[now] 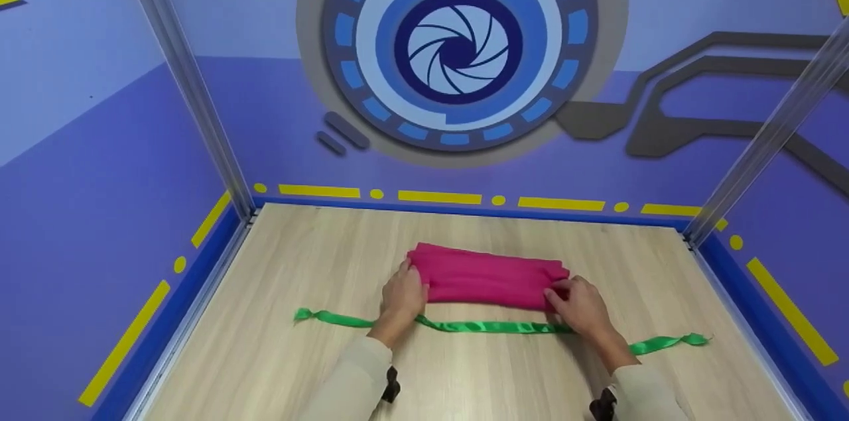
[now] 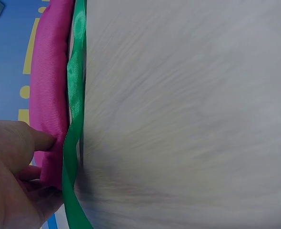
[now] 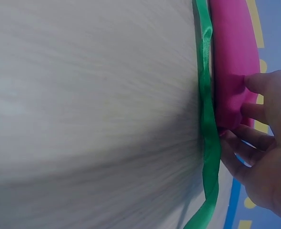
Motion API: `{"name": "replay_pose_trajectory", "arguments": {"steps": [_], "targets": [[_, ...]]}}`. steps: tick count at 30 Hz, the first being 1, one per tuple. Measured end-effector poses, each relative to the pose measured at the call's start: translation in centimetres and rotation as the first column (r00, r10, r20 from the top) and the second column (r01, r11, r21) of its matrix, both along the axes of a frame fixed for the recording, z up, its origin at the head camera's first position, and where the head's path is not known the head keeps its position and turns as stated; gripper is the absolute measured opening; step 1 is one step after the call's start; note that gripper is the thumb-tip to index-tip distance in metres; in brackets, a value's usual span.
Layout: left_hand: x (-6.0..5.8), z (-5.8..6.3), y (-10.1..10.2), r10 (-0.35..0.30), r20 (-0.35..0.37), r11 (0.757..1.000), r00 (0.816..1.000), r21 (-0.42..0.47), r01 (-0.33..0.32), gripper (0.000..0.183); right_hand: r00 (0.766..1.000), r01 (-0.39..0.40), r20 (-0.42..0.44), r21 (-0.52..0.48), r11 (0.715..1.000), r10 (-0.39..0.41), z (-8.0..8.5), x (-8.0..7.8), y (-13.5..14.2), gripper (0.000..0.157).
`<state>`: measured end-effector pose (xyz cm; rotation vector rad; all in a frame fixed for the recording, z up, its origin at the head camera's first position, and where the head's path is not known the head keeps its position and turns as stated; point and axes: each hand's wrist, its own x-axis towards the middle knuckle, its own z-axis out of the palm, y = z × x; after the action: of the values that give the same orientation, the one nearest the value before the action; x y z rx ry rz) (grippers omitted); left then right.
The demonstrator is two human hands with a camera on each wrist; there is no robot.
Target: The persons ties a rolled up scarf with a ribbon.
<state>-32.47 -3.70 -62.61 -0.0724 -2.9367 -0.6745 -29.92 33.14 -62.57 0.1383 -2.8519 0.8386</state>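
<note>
A folded pink cloth lies as a thick oblong bundle on the wooden tabletop. At its left end my left hand grips the edge; the left wrist view has the thumb on top of the cloth and the fingers curled round its end. My right hand pinches the right end near the front corner, thumb and fingertips against the fabric. Along the near side runs a twisted green satin ribbon, stretched sideways and passing beneath both hands. Knots show near both its ends.
The light wooden table is enclosed by blue printed panels at the back and sides. Metal posts stand at both back corners. Dark straps hang at both sleeve cuffs.
</note>
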Motion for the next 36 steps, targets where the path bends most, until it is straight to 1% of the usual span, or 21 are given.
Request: {"name": "replay_pose_trajectory", "arguments": {"steps": [5,10,15,21,27,30,36], "targets": [[-0.20,0.09,-0.02,0.002,0.009,1.000,1.000,0.014,-0.002,0.040,1.000,0.002,-0.008,-0.013,1.000,-0.002,-0.10,-0.06,0.00,0.036],[-0.16,-0.11,-0.12,-0.002,0.005,1.000,1.000,-0.007,0.002,0.041,1.000,-0.001,-0.012,-0.020,1.000,0.001,-0.21,-0.12,-0.03,0.036],[-0.21,-0.21,-0.12,-0.009,-0.007,1.000,1.000,-0.010,0.009,0.039,1.000,0.016,-0.015,-0.017,1.000,-0.017,-0.18,-0.10,-0.13,0.036],[0.05,-0.07,-0.01,-0.011,-0.005,1.000,1.000,0.011,0.011,0.035,0.999,0.032,-0.015,-0.015,0.999,-0.033,-0.21,-0.05,-0.30,0.035],[0.32,-0.30,-0.11,-0.016,-0.006,1.000,1.000,-0.004,0.016,0.033,0.999,0.036,-0.006,-0.031,0.999,-0.037,-0.41,0.32,-0.54,0.035],[0.35,-0.29,-0.18,-0.017,-0.016,1.000,1.000,-0.004,0.017,0.033,0.999,0.034,-0.011,-0.030,0.999,-0.034,-0.42,0.41,-0.61,0.035],[0.23,-0.23,-0.10,-0.013,-0.005,1.000,1.000,0.008,0.013,0.035,0.999,0.032,-0.004,-0.009,0.999,-0.032,-0.23,0.25,-0.51,0.036]]}}
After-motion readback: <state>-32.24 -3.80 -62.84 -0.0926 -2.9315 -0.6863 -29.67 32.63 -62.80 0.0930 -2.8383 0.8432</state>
